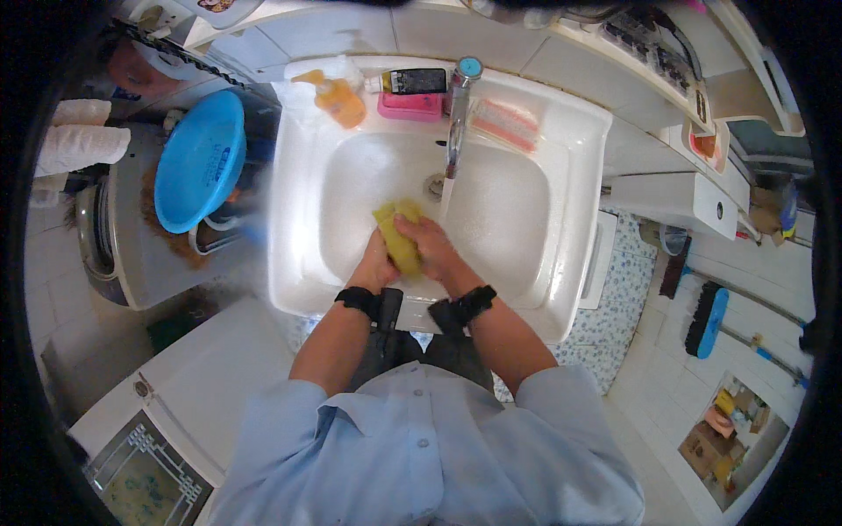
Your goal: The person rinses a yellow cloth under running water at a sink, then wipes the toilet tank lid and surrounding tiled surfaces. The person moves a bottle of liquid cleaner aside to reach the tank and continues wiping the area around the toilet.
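Over the basin of a white ceramic sink [506, 276], both my hands grip a crumpled yellow cloth [402, 246]. My left hand [377, 262] holds it from the left and below. My right hand [431, 244] presses on its right side, the thumb lying across the top. Part of the cloth is blurred, and my palms are hidden by it. Just beyond my right hand, a chrome faucet [456, 125] reaches over the basin, and a thin stream of water seems to fall from its spout. The metal drain [434, 187] shows past the cloth.
Along the sink's back ledge lie an orange pump bottle [340, 102], a dark-labelled bottle [418, 81], a pink soap box [409, 106] and a pink-and-white packet [505, 125]. A blue plastic basin [200, 161] leans at left. A blue brush [707, 320] is at right.
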A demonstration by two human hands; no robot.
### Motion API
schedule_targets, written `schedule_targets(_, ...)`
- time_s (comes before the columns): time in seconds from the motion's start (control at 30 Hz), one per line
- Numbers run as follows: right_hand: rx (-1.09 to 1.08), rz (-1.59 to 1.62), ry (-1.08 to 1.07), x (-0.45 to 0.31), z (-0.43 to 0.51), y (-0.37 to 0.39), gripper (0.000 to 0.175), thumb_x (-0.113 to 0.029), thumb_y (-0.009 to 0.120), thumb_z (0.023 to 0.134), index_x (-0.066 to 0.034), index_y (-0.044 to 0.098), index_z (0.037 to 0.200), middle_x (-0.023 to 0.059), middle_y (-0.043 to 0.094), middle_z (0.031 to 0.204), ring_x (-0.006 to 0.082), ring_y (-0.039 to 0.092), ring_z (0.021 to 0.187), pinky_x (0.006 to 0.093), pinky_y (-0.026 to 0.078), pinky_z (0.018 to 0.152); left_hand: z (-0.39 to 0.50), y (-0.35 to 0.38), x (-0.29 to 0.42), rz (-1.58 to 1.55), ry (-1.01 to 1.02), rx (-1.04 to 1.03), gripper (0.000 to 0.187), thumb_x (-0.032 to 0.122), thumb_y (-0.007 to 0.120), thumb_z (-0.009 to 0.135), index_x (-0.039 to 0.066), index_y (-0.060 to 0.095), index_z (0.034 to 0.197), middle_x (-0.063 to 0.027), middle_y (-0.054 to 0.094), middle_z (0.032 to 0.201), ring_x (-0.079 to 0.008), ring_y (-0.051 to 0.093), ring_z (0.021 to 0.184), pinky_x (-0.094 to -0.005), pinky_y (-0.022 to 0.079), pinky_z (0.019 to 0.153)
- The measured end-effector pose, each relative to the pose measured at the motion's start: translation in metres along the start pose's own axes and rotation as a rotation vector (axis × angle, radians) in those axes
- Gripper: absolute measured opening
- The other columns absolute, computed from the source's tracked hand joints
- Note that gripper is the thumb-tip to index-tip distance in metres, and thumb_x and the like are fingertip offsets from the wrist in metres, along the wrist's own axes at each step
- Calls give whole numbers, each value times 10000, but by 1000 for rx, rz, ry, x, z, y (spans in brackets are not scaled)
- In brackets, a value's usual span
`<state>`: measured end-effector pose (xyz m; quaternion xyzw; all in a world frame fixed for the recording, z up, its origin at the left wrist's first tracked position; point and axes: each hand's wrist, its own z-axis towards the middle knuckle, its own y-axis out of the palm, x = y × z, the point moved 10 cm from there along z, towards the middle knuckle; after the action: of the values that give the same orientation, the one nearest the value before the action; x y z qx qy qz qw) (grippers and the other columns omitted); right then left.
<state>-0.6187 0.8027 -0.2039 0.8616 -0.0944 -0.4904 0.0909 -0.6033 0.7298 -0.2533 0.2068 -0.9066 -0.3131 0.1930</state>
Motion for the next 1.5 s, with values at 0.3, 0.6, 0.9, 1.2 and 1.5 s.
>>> schedule_targets(0.3, 294, -1060, -206, -40, 9, -19, 312, -279, 650, 811, -7, 592, 953, 207, 659, 874, 391, 637, 802, 451, 509, 697, 8, 7, 4, 37, 180, 16, 350, 349, 467, 964, 74, 552, 1164, -92, 612, 1113, -254, 593, 1029, -412, 492, 891)
schedule_targets(0.6, 1076, -1157, -360, -41, -32, -158, 579, -286, 749, 700, 52, 487, 1090, 255, 539, 966, 450, 497, 977, 501, 409, 850, -34, -55, 60, 438, 153, 729, 411, 400, 605, 879, 22, 561, 1034, -63, 462, 748, -185, 447, 642, -437, 479, 647)
schedule_targets(0.9, -29, 96, 4, 31, 17, -28, 309, -240, 643, 776, 3, 639, 966, 152, 633, 827, 278, 608, 769, 365, 496, 725, -7, 0, -4, -77, -193, 145, 686, 570, 555, 860, 24, 447, 1263, -229, 542, 1149, -413, 559, 1027, -595, 494, 778)
schedule_targets(1.2, 154, -518, 13, 3, 3, -42, 221, -274, 634, 800, -61, 672, 845, 158, 654, 828, 309, 633, 779, 403, 494, 727, 4, 15, 16, -85, 93, -7, 273, 176, 487, 965, 55, 506, 1208, -110, 577, 1170, -282, 573, 1060, -411, 471, 927)
schedule_targets(1.5, 105, -73, 223, 8, -30, -93, 274, -229, 689, 813, 26, 625, 890, 165, 649, 814, 250, 621, 675, 367, 508, 629, 23, 46, 19, 152, 248, -38, 371, 201, 604, 907, 98, 477, 1240, -106, 579, 1121, -268, 589, 1001, -423, 501, 885)
